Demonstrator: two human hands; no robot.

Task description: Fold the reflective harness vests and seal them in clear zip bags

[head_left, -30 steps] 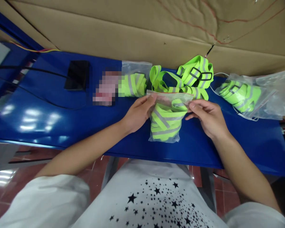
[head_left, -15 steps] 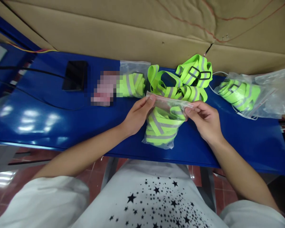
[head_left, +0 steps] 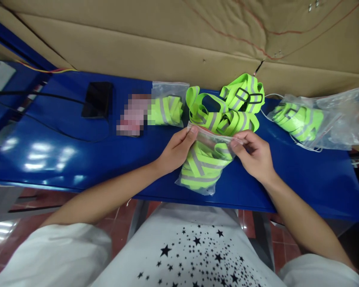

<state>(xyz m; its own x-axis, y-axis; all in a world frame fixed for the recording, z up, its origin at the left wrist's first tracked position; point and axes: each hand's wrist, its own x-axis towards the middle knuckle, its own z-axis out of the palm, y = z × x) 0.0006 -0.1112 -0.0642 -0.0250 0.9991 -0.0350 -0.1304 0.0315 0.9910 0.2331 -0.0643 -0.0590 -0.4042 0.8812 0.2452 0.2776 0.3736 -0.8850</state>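
Note:
A clear zip-lock bag (head_left: pixel 208 189) with a folded neon-yellow reflective strap (head_left: pixel 202 165) inside is held near the front edge of the blue table. My left hand (head_left: pixel 178 148) pinches the bag's top left corner between thumb and fingers. At the top right corner, my right hand (head_left: pixel 253 153) pinches the zip strip with thumb and forefinger. Just behind the bag lie loose reflective straps (head_left: pixel 242 121) with black buckles, in a heap. Part of that heap is hidden by the bag's top edge.
Another bagged strap (head_left: pixel 169 111) lies at the back left, beside a pixelated pinkish item (head_left: pixel 133 115). A black box (head_left: pixel 97 99) with cables stands further left. At the right are a bagged strap (head_left: pixel 300 121), clear plastic bags (head_left: pixel 344 115) and a white cable. Brown cardboard (head_left: pixel 137 44) lines the back.
The bag's right corner and my right hand have shifted slightly left. Both hands keep their pinch on the bag. The whole view has moved a little.

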